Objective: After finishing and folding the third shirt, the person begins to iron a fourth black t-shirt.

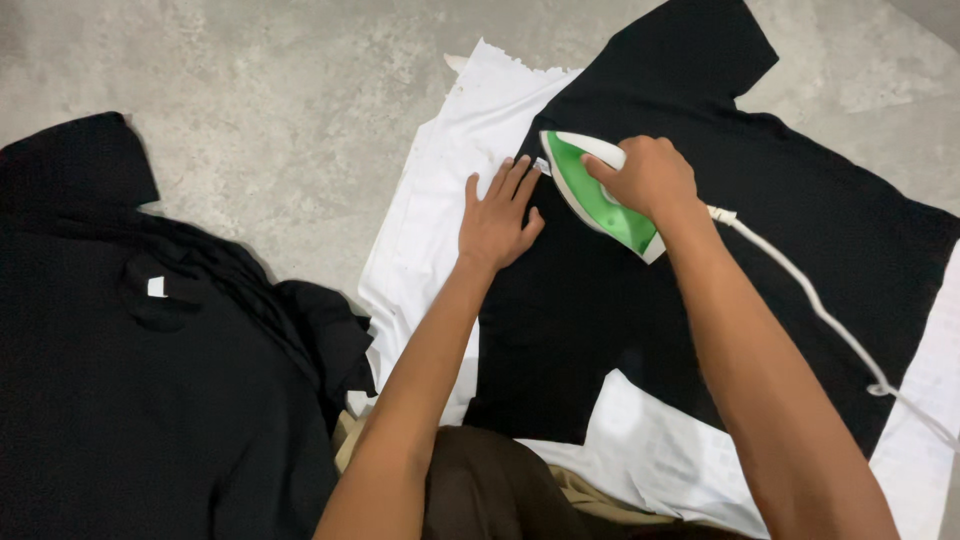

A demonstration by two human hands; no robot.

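Observation:
A black T-shirt (800, 230) lies spread flat on a white cloth (430, 230) on the floor. My right hand (648, 176) grips the handle of a green and white iron (592, 195), which rests on the shirt near its upper left edge. My left hand (497, 216) lies flat with fingers spread on the shirt's left edge, right beside the iron's tip. The iron's white cord (820, 310) trails right across the shirt.
A pile of black garments (150, 350), one with a small white label, lies on the left. The grey concrete floor (250, 90) surrounds the cloth. My legs in dark brown trousers (490, 490) show at the bottom.

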